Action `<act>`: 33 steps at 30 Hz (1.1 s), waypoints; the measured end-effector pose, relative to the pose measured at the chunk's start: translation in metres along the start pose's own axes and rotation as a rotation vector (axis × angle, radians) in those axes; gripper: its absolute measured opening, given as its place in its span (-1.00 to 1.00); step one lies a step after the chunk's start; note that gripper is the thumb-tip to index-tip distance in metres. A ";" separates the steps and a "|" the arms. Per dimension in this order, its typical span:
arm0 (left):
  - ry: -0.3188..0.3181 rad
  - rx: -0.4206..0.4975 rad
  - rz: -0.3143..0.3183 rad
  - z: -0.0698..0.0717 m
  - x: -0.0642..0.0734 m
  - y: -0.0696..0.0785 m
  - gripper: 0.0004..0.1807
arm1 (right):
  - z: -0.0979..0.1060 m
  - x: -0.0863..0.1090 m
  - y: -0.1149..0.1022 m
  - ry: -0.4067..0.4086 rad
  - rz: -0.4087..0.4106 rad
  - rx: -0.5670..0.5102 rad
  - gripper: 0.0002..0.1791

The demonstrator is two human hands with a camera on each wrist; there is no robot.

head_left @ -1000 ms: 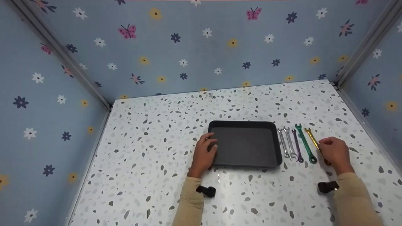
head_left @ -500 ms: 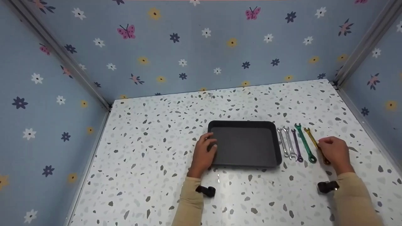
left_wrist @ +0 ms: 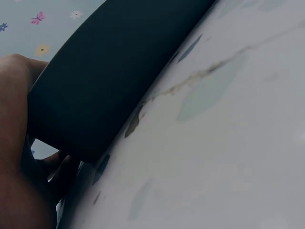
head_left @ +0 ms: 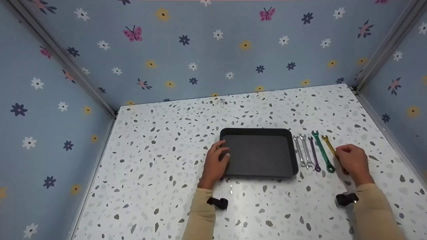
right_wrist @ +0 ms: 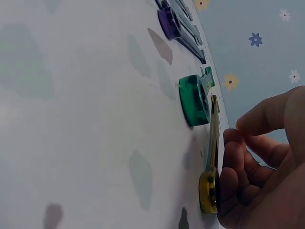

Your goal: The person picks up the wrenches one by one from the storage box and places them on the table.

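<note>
A dark grey baking tray lies on the speckled table, and my left hand holds its left side with fingers over the rim. In the left wrist view that hand is at the tray's corner, beside its dark outer wall. My right hand hovers over the gold combination wrench, partly covering it in the head view. Seen from the right wrist, the fingers are curled with thumb and forefinger tips together, nothing visible between them; the gold wrench lies alongside.
Left of the gold wrench lie a green wrench, a purple wrench and two silver wrenches, roughly side by side, near the tray's right wall. Flower-patterned blue panels enclose the table at the back and both sides.
Only the head view has shifted slightly. Both hands, the tray and the wrenches keep their places.
</note>
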State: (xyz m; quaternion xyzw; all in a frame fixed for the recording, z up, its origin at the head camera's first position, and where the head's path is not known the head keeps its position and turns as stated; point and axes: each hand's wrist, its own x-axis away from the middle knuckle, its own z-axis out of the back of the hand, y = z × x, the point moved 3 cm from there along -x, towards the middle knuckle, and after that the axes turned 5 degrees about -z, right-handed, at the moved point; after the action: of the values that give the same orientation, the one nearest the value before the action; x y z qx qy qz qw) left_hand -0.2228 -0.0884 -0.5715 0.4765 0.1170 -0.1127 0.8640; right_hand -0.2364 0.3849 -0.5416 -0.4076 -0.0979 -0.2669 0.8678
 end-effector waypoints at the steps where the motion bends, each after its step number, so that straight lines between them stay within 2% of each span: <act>1: 0.001 0.001 0.002 0.000 0.000 0.000 -0.72 | 0.000 0.000 0.000 0.002 0.000 0.006 -0.47; 8: 0.017 0.025 0.024 0.002 0.001 0.000 -0.66 | -0.004 0.002 -0.005 0.026 0.015 0.035 -0.46; 13: 0.052 0.050 0.012 0.004 0.003 0.000 -0.63 | -0.008 0.006 -0.012 0.025 0.052 0.025 -0.49; 19: 0.104 0.074 -0.025 0.007 0.003 0.000 -0.62 | -0.014 0.015 -0.021 0.039 0.169 0.029 -0.58; 26: 0.163 0.112 0.006 0.010 0.004 0.002 -0.66 | -0.022 0.026 -0.033 0.051 0.281 0.025 -0.63; 33: 0.183 0.095 0.049 0.011 0.004 0.000 -0.70 | -0.034 0.035 -0.038 0.043 0.363 0.057 -0.72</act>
State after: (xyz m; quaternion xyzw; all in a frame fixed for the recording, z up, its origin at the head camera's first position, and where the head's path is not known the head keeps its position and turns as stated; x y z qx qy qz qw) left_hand -0.2182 -0.0985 -0.5673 0.5280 0.1785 -0.0530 0.8286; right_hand -0.2287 0.3256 -0.5253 -0.3880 -0.0117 -0.1120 0.9148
